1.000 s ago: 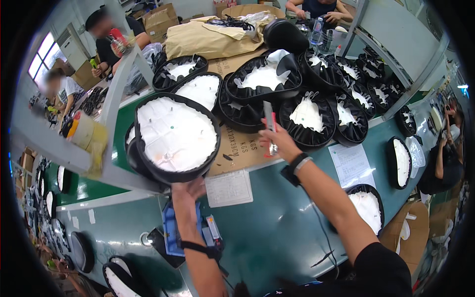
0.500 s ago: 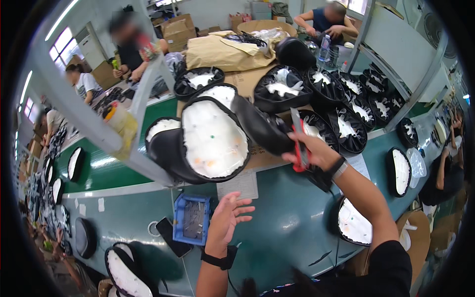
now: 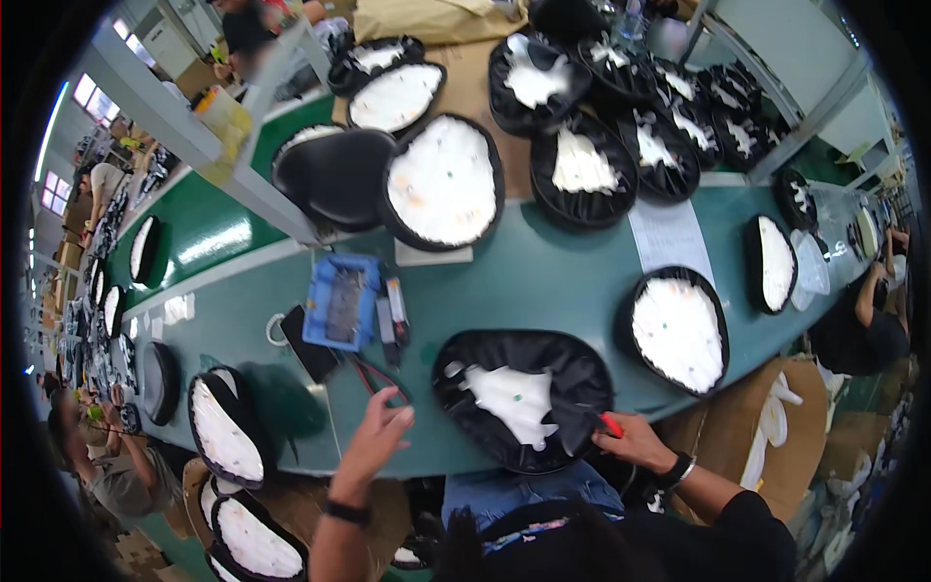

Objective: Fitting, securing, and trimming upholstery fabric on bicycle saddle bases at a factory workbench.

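Note:
Lying at the near table edge in front of me is a black padded seat cushion [image 3: 582, 383], its folded cover around a white base [image 3: 514, 396]. My right hand [image 3: 635, 441] is closed on a red-handled tool [image 3: 611, 424] at the cushion's right edge; the tool's working end is hidden. My left hand [image 3: 383, 432] is off the cushion's left side, fingers apart and somewhat blurred, just below a pair of slim red handles [image 3: 373, 376]. A blue bin [image 3: 313, 315] of small pieces stands beyond it, with a grey and red tool [image 3: 393, 315] beside it.
Another white-based cushion [image 3: 679, 330] lies to the right. Several more cushions [image 3: 446, 179] crowd the far side, some with loose folded covers [image 3: 582, 170]. A phone [image 3: 310, 349] is left of the bin. A grey frame post [image 3: 242, 189] rises at the left. Other people sit nearby.
A black cushion from the far pile now lies before me, white base up. My right hand has come back toward me with the red-handled tool; my left hand has moved left and nearer. The view has tilted down.

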### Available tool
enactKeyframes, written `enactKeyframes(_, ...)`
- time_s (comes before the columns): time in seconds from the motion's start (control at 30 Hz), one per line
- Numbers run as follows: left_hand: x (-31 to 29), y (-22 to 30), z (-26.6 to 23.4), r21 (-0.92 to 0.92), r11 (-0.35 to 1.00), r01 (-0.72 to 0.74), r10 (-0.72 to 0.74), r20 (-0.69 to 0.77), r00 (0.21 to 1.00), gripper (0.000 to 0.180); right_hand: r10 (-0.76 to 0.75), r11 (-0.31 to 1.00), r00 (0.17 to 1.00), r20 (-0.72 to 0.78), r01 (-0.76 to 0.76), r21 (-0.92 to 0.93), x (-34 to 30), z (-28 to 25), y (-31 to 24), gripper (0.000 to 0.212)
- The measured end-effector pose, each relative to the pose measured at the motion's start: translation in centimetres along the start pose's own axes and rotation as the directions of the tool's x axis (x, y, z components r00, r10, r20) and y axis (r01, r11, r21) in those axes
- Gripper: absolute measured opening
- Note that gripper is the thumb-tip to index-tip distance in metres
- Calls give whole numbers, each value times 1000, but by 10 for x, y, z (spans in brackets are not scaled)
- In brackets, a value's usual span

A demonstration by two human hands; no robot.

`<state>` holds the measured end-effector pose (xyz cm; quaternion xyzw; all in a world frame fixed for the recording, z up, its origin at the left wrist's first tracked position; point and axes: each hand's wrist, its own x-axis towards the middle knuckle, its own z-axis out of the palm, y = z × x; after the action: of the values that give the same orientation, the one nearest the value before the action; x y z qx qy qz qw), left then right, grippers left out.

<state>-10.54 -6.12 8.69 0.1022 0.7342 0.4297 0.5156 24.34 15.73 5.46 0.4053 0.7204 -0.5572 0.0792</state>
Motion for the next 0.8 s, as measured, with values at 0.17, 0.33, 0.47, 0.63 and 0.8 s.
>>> enactKeyframes(0.17,44,-115,85,293,898,-329,413,-298,861,61,-246,915,945,217,300,-269,-13,18,40,24)
enactKeyframes(0.33,23,-63,95,810,517,-276,687,-201,698,58,-117,992,991,-62,120,43,-16,-10,27,27)
enactKeyframes(0.47,16,-41,144,657,656,-372,560,-93,823,43,198,950,959,-203,-138,279,27,-8,1,36)
enactKeyframes(0.63,49,-66,205,703,632,-327,716,-367,594,29,-24,1000,950,-310,18,-20,28,30,28,37)
enactKeyframes(0.8,43,-75,181,487,746,-454,627,-285,725,20,-425,860,883,-201,324,-394,19,7,-20,48)
